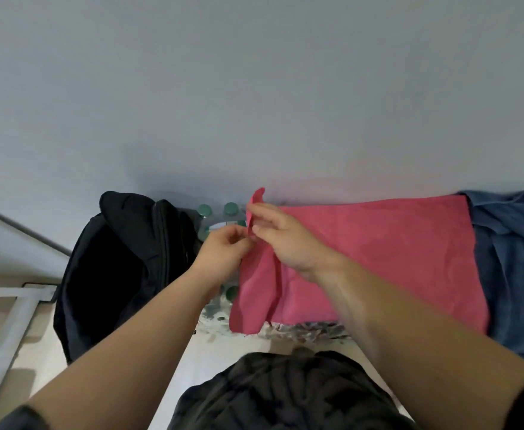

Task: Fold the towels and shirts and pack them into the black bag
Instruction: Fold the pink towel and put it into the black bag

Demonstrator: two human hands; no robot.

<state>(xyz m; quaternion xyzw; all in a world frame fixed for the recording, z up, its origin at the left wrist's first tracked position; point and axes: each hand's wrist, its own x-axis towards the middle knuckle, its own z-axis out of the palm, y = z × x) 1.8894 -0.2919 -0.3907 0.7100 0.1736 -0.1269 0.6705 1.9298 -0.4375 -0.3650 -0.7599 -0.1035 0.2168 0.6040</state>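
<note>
Head view, and both hands are up at the left end of the pink towel (378,243). The right hand (288,243) pinches the cloth just below its raised corner, thumb and fingers closed on the edge. The left hand (223,246) sits right beside it, fingers curled and pinching the same edge a little lower. That end hangs in loose folds beneath the hands, while the rest of the towel lies flat out to the right, its far end over a blue shirt (515,259). The black bag (121,259) stands to the left, near the hands. Green-capped bottles (231,209) peek out behind them. A dark garment (285,392) lies crumpled at the near edge of the pale worktop (233,346).
</note>
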